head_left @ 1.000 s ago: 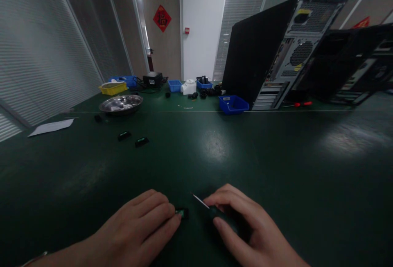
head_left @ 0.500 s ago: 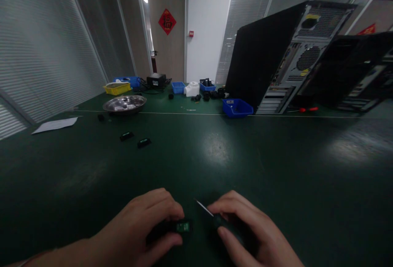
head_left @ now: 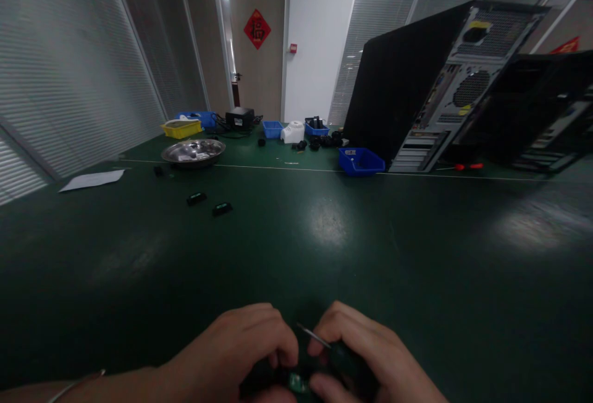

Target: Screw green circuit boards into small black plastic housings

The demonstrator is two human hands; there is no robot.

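At the bottom centre, my left hand (head_left: 250, 344) is closed on a small black part with a green circuit board (head_left: 297, 382). My right hand (head_left: 365, 347) is wrapped round the dark handle of a screwdriver (head_left: 315, 335), whose thin metal shaft points up and left. The right thumb reaches the edge of the circuit board part, close to my left fingers. Both hands are near each other, and the lower part of what they hold is dark and partly hidden. Two similar small black parts (head_left: 196, 198) (head_left: 222, 208) lie on the green table, further off to the left.
A metal bowl (head_left: 193, 152), a yellow tray (head_left: 181, 128) and a paper sheet (head_left: 92, 180) are at the left. A blue bin (head_left: 361, 162) stands beside a large black computer case (head_left: 403, 81). Red-handled tools (head_left: 467, 167) lie at the right.
Both hands have moved down and closer together, the left one also to the right. The right thumb now meets the circuit board part. The view has shifted slightly.
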